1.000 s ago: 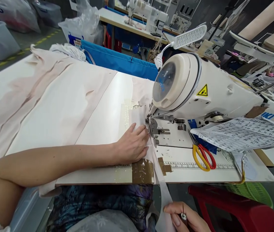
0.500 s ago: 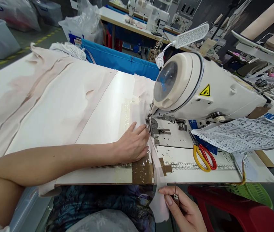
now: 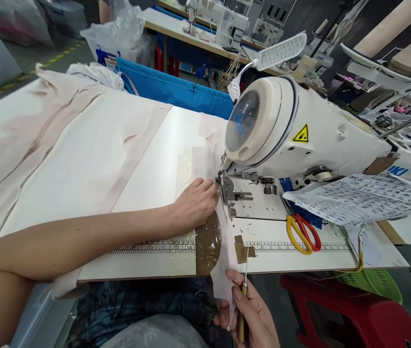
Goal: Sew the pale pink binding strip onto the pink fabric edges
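My left hand (image 3: pixel 196 203) lies at the presser foot (image 3: pixel 219 179) of a white sewing machine (image 3: pixel 263 125). Its fingers are bent and drawn together on a pale pink fabric strip (image 3: pixel 223 241), though the fingertips are partly hidden. From the foot the strip runs toward me and hangs over the table's front edge. Below that edge, my right hand (image 3: pixel 254 309) is closed on the strip's loose end. The same hand also holds an awl (image 3: pixel 243 299) with a wooden handle, its thin metal point upward.
Yellow-and-red scissors (image 3: pixel 303 234) lie right of the machine bed, beside a printed paper sheet (image 3: pixel 365 195). More pale fabric (image 3: pixel 46 130) spreads over the table's left side. A red stool (image 3: pixel 354 309) and a green basket (image 3: pixel 375 285) stand below at right.
My right hand has moved up and left along the strip, raising its end and tilting the awl upright. My left fingers have drawn together near the foot. The view has shifted slightly.
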The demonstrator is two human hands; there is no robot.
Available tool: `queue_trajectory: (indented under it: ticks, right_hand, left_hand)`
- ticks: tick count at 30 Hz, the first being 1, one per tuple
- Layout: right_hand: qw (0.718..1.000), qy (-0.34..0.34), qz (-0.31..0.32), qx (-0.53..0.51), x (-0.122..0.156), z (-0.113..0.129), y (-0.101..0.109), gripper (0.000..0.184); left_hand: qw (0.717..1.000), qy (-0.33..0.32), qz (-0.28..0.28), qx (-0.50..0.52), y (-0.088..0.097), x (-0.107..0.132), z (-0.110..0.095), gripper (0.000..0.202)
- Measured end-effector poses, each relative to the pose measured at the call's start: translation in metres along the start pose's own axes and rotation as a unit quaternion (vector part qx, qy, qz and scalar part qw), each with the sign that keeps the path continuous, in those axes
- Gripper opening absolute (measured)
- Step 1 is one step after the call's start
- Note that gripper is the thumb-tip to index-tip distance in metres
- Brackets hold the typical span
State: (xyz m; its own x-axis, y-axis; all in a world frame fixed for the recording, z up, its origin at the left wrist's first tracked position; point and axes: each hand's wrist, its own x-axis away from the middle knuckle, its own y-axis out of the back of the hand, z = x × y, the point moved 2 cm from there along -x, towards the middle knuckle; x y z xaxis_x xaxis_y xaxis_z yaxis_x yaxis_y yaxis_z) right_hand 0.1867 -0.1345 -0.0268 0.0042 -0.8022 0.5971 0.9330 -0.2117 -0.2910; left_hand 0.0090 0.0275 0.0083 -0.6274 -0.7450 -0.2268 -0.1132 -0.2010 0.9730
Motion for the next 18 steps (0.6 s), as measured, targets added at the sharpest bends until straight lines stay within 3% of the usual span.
queue_trajectory:
  ticks: [9,18]
  right_hand:
    - [0.997,-0.043,0.020,-0.056,0.005,-0.005,-0.006,0.045]
    - [0.996,-0.027,0.033,-0.082,-0.001,0.006,-0.020,0.039]
  left_hand:
    - [1.000,0.002,0.024,0.017,0.001,0.002,0.001,0.030]
    - [0.999,0.023,0.013,0.031,-0.007,-0.005,0.013,0.035]
